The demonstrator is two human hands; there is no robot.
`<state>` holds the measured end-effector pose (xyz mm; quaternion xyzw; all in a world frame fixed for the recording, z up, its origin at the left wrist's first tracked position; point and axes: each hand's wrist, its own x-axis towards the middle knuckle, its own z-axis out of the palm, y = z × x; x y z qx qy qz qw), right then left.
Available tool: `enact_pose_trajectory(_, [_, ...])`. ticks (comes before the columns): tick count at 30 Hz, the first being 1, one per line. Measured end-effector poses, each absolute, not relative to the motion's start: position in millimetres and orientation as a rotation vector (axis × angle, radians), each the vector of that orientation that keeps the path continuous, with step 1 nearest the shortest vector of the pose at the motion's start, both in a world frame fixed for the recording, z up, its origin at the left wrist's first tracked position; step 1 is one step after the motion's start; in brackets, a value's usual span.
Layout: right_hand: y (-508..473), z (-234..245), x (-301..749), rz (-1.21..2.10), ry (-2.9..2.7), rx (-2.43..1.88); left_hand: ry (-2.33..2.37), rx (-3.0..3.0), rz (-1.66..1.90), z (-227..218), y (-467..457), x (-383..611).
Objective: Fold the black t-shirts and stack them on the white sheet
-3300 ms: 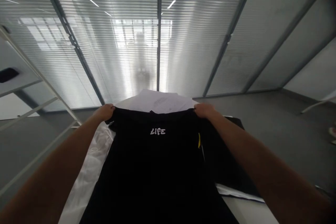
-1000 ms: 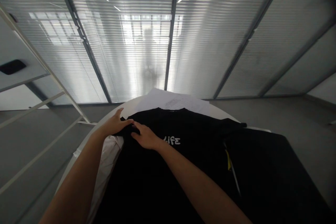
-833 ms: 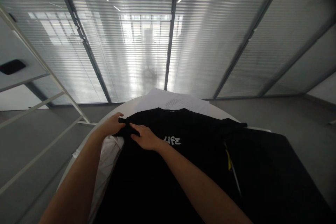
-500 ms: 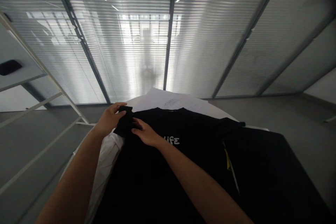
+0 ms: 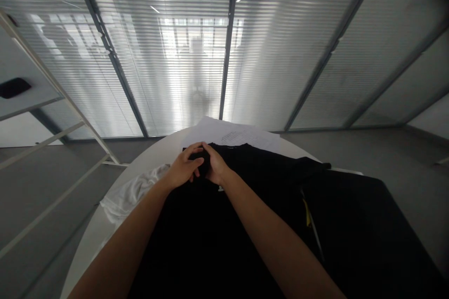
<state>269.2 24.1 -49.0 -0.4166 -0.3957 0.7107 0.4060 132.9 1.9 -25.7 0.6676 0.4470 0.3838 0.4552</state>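
1 blk T-shirt [image 5: 196, 243] spread on 1 wht table [image 5: 87, 247]; 1 wht cloth [image 5: 136, 191] to L, papers [image 5: 245, 135] beyond collar, sheet count unclear. Dark flat item [image 5: 368, 224] to R. R hand [image 5: 216, 168] & wrist hide most of wht print [image 5: 220, 188]. L hand [image 5: 184, 168] half-curled, R fingers nearly straight, fingertips meeting nr collar, both on shirt; can't tell if gripping.

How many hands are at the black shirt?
2: the left hand at the top of the black shirt, left of the collar, and the right hand beside it, closer to the collar.
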Motion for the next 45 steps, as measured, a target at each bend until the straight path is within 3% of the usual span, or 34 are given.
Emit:
enact_pose_trajectory(4, [29.8,-53.7,273.9,1.593,-0.891,-1.235,1.534,2.12,0.725,-37.2,12.6,113.3])
enact_pose_trajectory(9, [33.7,-67.9,273.3,1.428,-0.959,-1.372,1.723,2.395,0.236,-59.8,8.6,109.4])
enact_pose_trajectory(13, [37.4,-69.4,276.3,1.318,-1.04,-1.411,1.878,2.464,0.111,-64.2,2.4,113.9])
enact_pose_trajectory(21, [32.5,-57.8,282.3,0.369,-1.563,-1.504,1.94,2.427,0.051,-69.8,4.4,113.2])
enact_pose_trajectory(29, [14.7,-63.9,273.0,0.529,-2.101,-1.639,1.948,2.409,0.097,-80.9,8.5,110.0])
enact_pose_trajectory(34, [16.0,-24.0,307.7,0.577,-2.145,-1.912,1.947,2.408,0.155,-84.9,11.1,109.0])
enact_pose_trajectory(40, [2.4,54.8,405.1,0.019,-1.929,-2.366,1.95,2.418,0.194,-84.7,10.5,109.3])
enact_pose_trajectory(45, [-33.6,60.2,506.4,-0.107,-1.569,-2.757,1.947,2.438,0.214,-84.8,9.2,109.1])
